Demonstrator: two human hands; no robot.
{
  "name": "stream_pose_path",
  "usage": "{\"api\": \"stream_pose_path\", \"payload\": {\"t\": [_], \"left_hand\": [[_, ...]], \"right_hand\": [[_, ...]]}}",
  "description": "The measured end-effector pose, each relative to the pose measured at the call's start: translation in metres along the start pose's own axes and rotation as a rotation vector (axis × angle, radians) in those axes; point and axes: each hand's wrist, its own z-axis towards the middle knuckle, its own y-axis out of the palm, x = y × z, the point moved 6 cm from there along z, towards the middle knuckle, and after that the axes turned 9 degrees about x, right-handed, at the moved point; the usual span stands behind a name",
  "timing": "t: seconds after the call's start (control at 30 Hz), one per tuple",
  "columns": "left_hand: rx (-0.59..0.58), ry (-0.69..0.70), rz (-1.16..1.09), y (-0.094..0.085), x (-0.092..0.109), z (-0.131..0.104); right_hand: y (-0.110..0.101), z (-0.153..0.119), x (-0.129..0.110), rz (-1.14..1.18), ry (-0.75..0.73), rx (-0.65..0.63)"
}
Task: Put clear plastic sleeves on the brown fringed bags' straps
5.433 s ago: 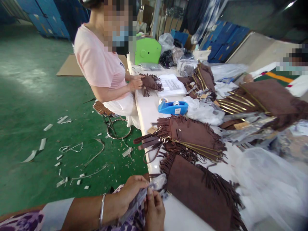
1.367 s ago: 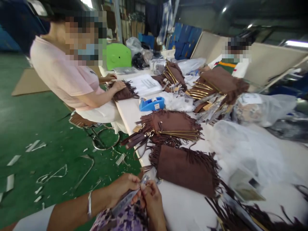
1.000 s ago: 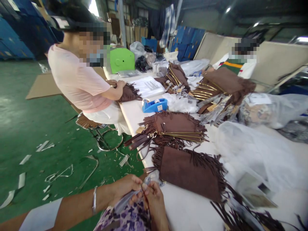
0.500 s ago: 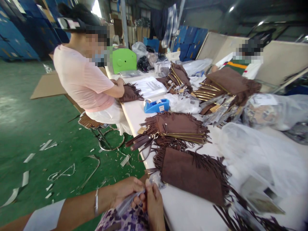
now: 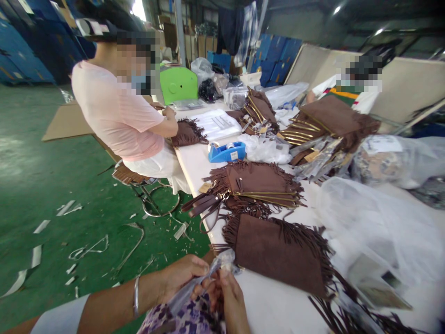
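A strip of clear plastic film (image 5: 181, 296) is stretched between my hands, low in front of my body at the table's edge. My left hand (image 5: 184, 274), with a silver bangle on its wrist, is closed on the film. My right hand (image 5: 230, 293) pinches the same film near its upper end; the fingers partly hide what lies inside, if anything. Just beyond the right hand lies a dark brown fringed bag (image 5: 278, 250), flat on the white table, its near corner close to the bunched plastic. Whether the film joins the bag I cannot tell.
Behind that bag is a stack of fringed bags (image 5: 260, 178) with gold zips, then a blue tape dispenser (image 5: 227, 152). Clear plastic bags (image 5: 375, 222) spread on the right. A co-worker in pink (image 5: 114, 102) sits at the left; another person (image 5: 347, 95) is across the table.
My hands have moved slightly apart, the right one shifting right. More of the plastic film now shows between them, reaching up toward the bag's corner.
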Motion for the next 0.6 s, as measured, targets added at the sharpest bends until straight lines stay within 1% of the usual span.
{"api": "stream_pose_path", "payload": {"t": [0.1, 0.17, 0.3, 0.37, 0.4, 0.47, 0.53, 0.6], "left_hand": [[0.066, 0.11, 0.072, 0.001, 0.003, -0.003], [0.076, 0.159, 0.093, 0.001, 0.002, -0.006], [0.05, 0.136, 0.077, 0.0, -0.003, -0.009], [0.07, 0.113, 0.061, -0.003, -0.001, -0.009], [0.082, 0.107, 0.062, -0.005, 0.0, -0.009], [0.093, 0.109, 0.096, -0.009, 0.004, -0.008], [0.07, 0.117, 0.164, -0.008, 0.005, -0.006], [0.046, 0.105, 0.226, -0.002, 0.001, -0.002]], "right_hand": [[-0.008, -0.007, 0.004, -0.053, -0.055, 0.089], [-0.006, -0.011, 0.009, -0.071, -0.038, 0.103], [0.001, -0.019, 0.008, -0.075, -0.021, 0.104], [-0.005, -0.022, 0.001, -0.093, -0.036, 0.116], [-0.011, -0.022, -0.005, -0.109, -0.049, 0.121], [-0.035, -0.021, -0.018, -0.129, -0.084, 0.184], [-0.068, -0.019, -0.031, -0.086, -0.095, 0.328], [-0.097, -0.022, -0.036, 0.047, -0.051, 0.481]]}}
